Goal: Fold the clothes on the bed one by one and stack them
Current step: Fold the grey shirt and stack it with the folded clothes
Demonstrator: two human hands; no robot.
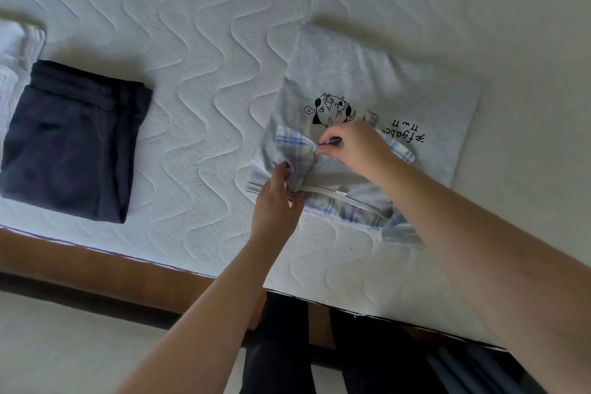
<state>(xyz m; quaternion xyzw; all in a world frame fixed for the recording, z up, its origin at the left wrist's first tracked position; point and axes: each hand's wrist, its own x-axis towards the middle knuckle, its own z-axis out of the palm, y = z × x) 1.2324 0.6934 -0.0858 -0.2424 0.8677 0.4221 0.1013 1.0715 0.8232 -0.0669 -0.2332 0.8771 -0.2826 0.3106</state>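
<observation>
A light grey shirt with a black cartoon print and a blue plaid collar lies partly folded on the right of the quilted white mattress. My left hand grips the collar and the shirt's near left edge. My right hand pinches the plaid collar fabric just below the cartoon. A folded dark navy garment lies flat on the left of the mattress.
White fabric lies bunched at the far left edge beside the navy garment. The brown wooden bed frame runs along the near side. My dark-trousered legs stand against it.
</observation>
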